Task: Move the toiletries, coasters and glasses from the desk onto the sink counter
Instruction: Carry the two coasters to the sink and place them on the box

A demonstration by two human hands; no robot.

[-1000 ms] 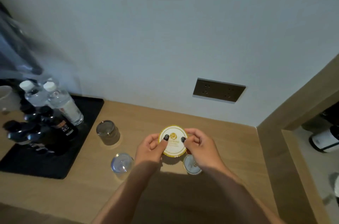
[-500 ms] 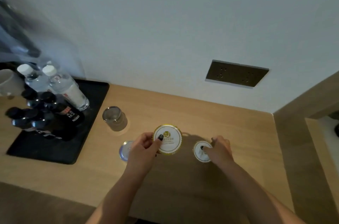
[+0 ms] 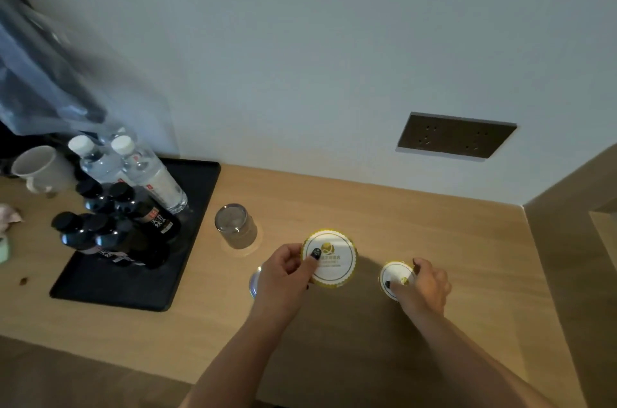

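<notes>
I am pinching the large round gold-rimmed white paper coaster (image 3: 330, 259) in my left hand (image 3: 283, 270), lifted right of the upturned clear glass tumbler (image 3: 236, 226) | right hand (image 3: 425, 284) is gripping the smaller round gold-edged white coaster (image 3: 395, 279), farther right, low over the smooth pale wooden surface (image 3: 417, 217) | thin card: I am lifting by edges, keeping flat.

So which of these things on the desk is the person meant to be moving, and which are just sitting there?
For the job:
- big coaster, held by the left hand
- small coaster, pinched by the right hand
- upside-down glass
- second glass, mostly hidden behind the left hand

Just sitting there:
- black tray
- water bottles
- dark bottles
- white mug
- wall socket
</notes>
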